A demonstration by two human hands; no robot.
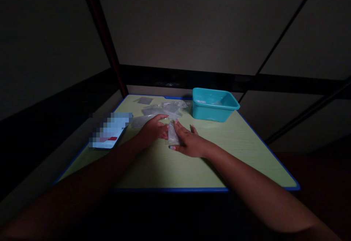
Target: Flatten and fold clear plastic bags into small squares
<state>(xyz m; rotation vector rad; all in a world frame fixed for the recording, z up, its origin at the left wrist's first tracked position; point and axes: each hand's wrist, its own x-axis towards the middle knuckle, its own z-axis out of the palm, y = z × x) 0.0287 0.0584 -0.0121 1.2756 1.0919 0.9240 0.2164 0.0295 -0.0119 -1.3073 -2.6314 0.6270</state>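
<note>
A small clear plastic packet [173,135] lies between my two hands over the middle of the table. My right hand [190,142] holds it from the right, thumb at the near edge and fingers along the top. At its left side is my left hand [153,129], fingers curved and apart, the fingertips close to the packet; whether they touch it is hard to tell. Behind the hands, several clear plastic bags [160,110] are spread in a loose pile. One more flat bag [144,100] rests farther back on the left.
A turquoise plastic basket [212,113] with something clear inside stands at the back right. A phone or tablet [111,133] with a lit, blurred screen lies at the left edge. The pale green table [233,160] has a blue rim.
</note>
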